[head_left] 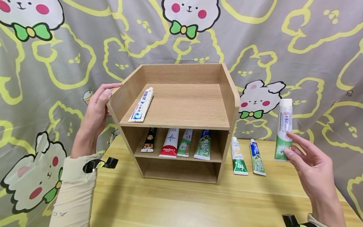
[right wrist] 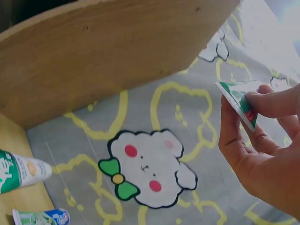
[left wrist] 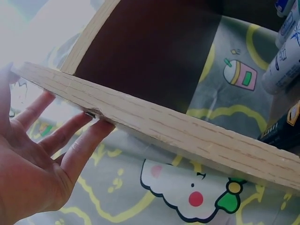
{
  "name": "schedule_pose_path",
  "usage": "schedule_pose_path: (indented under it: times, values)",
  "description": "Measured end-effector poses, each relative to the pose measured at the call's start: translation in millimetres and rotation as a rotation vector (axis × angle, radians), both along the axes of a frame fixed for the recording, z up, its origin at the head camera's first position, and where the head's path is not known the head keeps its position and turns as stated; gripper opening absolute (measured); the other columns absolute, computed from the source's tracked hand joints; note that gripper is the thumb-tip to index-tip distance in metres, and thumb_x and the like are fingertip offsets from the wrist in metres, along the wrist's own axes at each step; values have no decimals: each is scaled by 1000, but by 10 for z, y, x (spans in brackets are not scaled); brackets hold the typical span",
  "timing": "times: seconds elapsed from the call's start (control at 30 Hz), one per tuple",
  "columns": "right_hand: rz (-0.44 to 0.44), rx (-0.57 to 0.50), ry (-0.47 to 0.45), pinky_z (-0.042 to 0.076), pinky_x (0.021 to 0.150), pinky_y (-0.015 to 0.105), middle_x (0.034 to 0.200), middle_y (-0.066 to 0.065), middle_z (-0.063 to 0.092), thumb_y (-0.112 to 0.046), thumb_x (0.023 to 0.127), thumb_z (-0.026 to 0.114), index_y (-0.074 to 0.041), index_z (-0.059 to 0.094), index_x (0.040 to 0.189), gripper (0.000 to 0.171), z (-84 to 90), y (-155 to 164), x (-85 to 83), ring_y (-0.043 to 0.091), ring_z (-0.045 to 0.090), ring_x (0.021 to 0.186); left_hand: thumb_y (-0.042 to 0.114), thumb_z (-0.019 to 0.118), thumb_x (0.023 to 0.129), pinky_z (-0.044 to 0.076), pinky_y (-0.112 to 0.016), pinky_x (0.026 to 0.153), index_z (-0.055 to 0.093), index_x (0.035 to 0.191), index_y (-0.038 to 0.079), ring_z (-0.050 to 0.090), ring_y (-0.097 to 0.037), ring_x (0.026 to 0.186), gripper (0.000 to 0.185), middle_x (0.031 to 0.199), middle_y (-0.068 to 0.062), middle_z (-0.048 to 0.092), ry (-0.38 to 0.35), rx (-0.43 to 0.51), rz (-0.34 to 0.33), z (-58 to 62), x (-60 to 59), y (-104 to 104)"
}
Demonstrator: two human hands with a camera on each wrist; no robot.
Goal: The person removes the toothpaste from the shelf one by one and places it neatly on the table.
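My right hand (head_left: 314,170) pinches the crimped bottom end of a white and green toothpaste tube (head_left: 284,126), held upright with its white cap on top, to the right of a wooden shelf unit (head_left: 173,127). In the right wrist view, thumb and fingers grip the tube's flat green end (right wrist: 239,101). My left hand (head_left: 97,107) rests against the unit's left side panel near its upper front corner. Its fingertips touch the panel's edge (left wrist: 140,112) in the left wrist view. A white and blue toothpaste tube (head_left: 141,105) lies on the top shelf, along the left side.
The middle shelf holds several toothpaste tubes, among them a black one (head_left: 149,140), a red-and-white Colgate (head_left: 169,145) and a blue-green one (head_left: 203,145). Two more tubes, white-green (head_left: 239,156) and blue-green (head_left: 257,157), lie on the table (head_left: 170,201) right of the unit. A patterned curtain (head_left: 255,34) hangs behind.
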State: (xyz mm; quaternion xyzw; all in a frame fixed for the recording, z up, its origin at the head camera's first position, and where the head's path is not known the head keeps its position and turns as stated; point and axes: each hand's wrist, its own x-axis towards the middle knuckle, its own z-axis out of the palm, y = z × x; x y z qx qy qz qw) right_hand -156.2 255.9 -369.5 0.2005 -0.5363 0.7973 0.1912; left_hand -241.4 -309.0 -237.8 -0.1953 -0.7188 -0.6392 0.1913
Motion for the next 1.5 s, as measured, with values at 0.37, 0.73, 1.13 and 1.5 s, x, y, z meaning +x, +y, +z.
schedule_pose_path:
  times: [0.37,0.73,1.13,1.5]
  values:
    - [-20,-5,-83,58,77,22,143,13,56,26,93,49,14,47,145,53,-62,120,-91,14,68,98,30,48,105,54,-26,60,62,134,10,63,-23,88,38,122,-14,60,1,29,1,-3,32,-48]
    - [-33,20,-144,58,75,23,139,7,59,23,94,53,7,57,141,50,-290,291,-235,13,69,101,32,48,103,54,-28,66,63,135,11,58,-28,101,40,131,-14,54,-12,15,23,-10,53,-64]
    - [-80,79,-225,58,73,22,133,-1,60,15,95,60,1,61,140,47,-568,463,-360,7,68,99,31,47,104,53,-26,63,62,135,11,58,-27,97,40,128,-15,55,5,0,9,-20,18,0]
    - [-62,52,-268,59,72,23,127,-3,67,15,94,61,0,62,140,47,-801,579,-486,7,70,98,31,47,104,54,-28,64,62,135,10,59,-27,97,40,129,-15,55,-1,24,-1,-15,-1,16]
